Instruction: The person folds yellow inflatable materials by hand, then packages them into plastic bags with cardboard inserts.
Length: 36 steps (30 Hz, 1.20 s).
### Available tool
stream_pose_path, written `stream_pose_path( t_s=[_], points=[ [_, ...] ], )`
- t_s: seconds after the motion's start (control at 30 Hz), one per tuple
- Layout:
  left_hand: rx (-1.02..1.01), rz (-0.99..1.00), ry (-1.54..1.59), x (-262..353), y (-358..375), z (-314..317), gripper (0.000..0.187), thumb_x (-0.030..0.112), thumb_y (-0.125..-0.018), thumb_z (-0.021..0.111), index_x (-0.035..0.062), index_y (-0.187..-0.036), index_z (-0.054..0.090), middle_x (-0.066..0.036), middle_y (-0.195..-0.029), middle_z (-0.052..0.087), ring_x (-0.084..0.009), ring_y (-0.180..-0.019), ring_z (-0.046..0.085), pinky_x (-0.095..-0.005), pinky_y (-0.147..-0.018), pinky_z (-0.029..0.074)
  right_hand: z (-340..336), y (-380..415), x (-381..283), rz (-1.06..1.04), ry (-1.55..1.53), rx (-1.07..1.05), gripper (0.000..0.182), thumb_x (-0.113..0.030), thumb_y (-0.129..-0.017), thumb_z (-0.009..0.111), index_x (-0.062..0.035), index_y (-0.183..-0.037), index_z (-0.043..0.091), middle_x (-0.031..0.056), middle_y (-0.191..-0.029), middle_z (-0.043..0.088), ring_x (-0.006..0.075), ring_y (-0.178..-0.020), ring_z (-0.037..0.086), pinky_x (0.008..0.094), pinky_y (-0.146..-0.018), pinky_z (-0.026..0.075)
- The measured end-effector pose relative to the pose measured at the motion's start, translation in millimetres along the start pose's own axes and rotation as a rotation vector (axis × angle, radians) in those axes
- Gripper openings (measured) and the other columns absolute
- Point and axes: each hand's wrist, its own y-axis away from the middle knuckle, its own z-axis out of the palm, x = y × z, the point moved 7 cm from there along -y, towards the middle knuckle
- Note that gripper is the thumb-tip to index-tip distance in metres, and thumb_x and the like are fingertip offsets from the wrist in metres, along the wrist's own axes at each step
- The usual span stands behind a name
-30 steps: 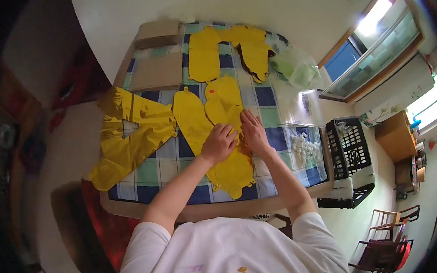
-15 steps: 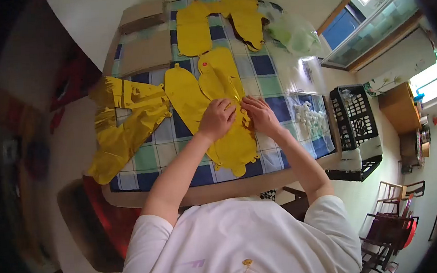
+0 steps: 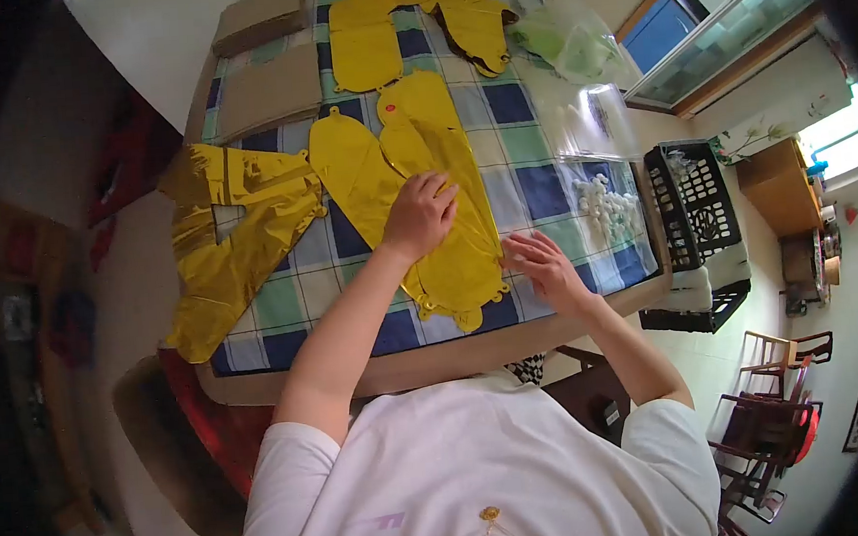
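Note:
A flat gold foil balloon (image 3: 455, 183) lies lengthwise on the checked tablecloth in front of me, with small tabs along its near end. My left hand (image 3: 424, 214) rests on its middle, fingers bent and pressed together on the foil; the fingertips are partly hidden. At the balloon's lower right edge is my right hand (image 3: 547, 269), its fingers stretched out, the tips touching or very near the rim. Another gold foil piece (image 3: 346, 170) lies against the left side, partly under my left hand. A crumpled, A-shaped foil balloon (image 3: 250, 235) hangs over the table's left edge.
More gold foil balloons (image 3: 364, 41) lie at the far end, beside brown cardboard pieces (image 3: 269, 91). Clear plastic bags (image 3: 592, 125) and a heap of small white pieces (image 3: 607, 208) sit on the right. Black plastic baskets (image 3: 688, 203) stand past the table's right edge.
My right hand has slid down and right along the balloon's edge, and its fingers have straightened. The foil's right side now lies flatter. My left hand has stayed on the balloon.

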Motion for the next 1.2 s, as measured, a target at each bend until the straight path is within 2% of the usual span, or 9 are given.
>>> stream_pose_path(
  t_s=[0.13,0.23,0.33,0.53,0.6,0.8,0.9,1.0,1.2],
  points=[
    [-0.013,-0.013,0.031,-3.0,0.5,4.7,0.022,0.014,-0.081,0.063,0.0044,-0.100,0.066,-0.013,-0.109,0.061,-0.0307,-0.106,0.055,-0.0401,-0.093,0.044,-6.4,0.0,-5.6,-0.059,0.049,-0.041,0.055,0.008,-0.068,0.053,-0.0138,-0.118,0.059,0.0091,-0.131,0.053,0.0263,-0.126,0.046,0.0487,-0.108,0.030],
    [-0.025,-0.026,0.057,-2.9,1.1,4.5,0.022,0.014,-0.081,0.063,0.0044,-0.101,0.066,-0.014,-0.109,0.061,-0.0313,-0.107,0.055,-0.0407,-0.094,0.043,-15.0,-40.2,9.9,0.069,0.032,0.107,0.053,0.008,-0.071,0.053,-0.0125,-0.119,0.059,0.0103,-0.129,0.054,0.0285,-0.123,0.048,0.0478,-0.107,0.031],
    [-0.033,-0.035,0.060,-1.6,1.5,1.8,0.023,0.014,-0.080,0.062,0.0044,-0.101,0.066,-0.014,-0.110,0.060,-0.0316,-0.108,0.054,-0.0410,-0.095,0.043,-7.0,-93.3,44.7,0.180,-0.004,0.347,0.048,0.004,-0.079,0.048,-0.0084,-0.125,0.054,0.0128,-0.134,0.050,0.0302,-0.127,0.043,0.0476,-0.108,0.029],
    [-0.035,-0.035,0.047,-2.3,1.0,1.8,0.023,0.015,-0.080,0.063,0.0046,-0.100,0.066,-0.013,-0.110,0.060,-0.0311,-0.108,0.054,-0.0407,-0.094,0.043,31.8,-152.7,62.5,0.236,0.212,0.284,0.044,-0.010,-0.088,0.043,-0.0010,-0.132,0.045,0.0156,-0.142,0.039,0.0297,-0.135,0.032,0.0485,-0.110,0.024],
    [-0.023,-0.042,0.066,-2.9,0.0,2.1,0.022,0.015,-0.080,0.062,0.0047,-0.099,0.066,-0.013,-0.108,0.061,-0.0307,-0.106,0.055,-0.0399,-0.094,0.043,30.5,-153.7,61.0,0.233,0.212,0.299,0.044,-0.011,-0.089,0.045,-0.0024,-0.132,0.045,0.0147,-0.141,0.042,0.0296,-0.134,0.034,0.0485,-0.109,0.025],
    [-0.234,-0.247,0.132,-16.2,-46.9,3.7,0.019,0.013,-0.081,0.059,0.0041,-0.096,0.065,-0.012,-0.105,0.064,-0.0301,-0.104,0.057,-0.0373,-0.093,0.043,31.8,-150.6,60.4,0.202,0.210,0.355,0.043,-0.012,-0.087,0.048,-0.0025,-0.128,0.047,0.0139,-0.137,0.045,0.0297,-0.131,0.038,0.0484,-0.108,0.027],
    [-0.101,-0.075,0.008,-33.4,-68.8,28.0,0.024,0.015,-0.084,0.053,0.0048,-0.104,0.063,-0.012,-0.114,0.061,-0.0308,-0.111,0.054,-0.0399,-0.098,0.041,32.7,-151.8,61.6,0.201,0.240,0.330,0.041,-0.010,-0.086,0.046,0.0000,-0.126,0.047,0.0161,-0.135,0.046,0.0307,-0.131,0.038,0.0492,-0.107,0.028],
    [-0.106,-0.031,-0.083,-46.7,-75.1,53.2,0.029,0.017,-0.086,0.049,0.0057,-0.109,0.062,-0.013,-0.123,0.057,-0.0309,-0.119,0.049,-0.0426,-0.103,0.036,27.6,-152.3,53.7,0.233,0.241,0.326,0.042,-0.009,-0.086,0.044,0.0008,-0.127,0.045,0.0173,-0.135,0.045,0.0312,-0.131,0.038,0.0491,-0.108,0.026],
    [-0.369,-0.111,-0.112,-71.8,-98.7,77.0,0.031,0.016,-0.086,0.050,0.0116,-0.115,0.059,-0.010,-0.128,0.054,-0.0294,-0.125,0.043,-0.0473,-0.107,0.028,27.6,-153.0,55.0,0.247,0.164,0.337,0.045,-0.016,-0.089,0.044,0.0002,-0.131,0.043,0.0155,-0.138,0.043,0.0308,-0.133,0.034,0.0488,-0.110,0.022]
  ],
)
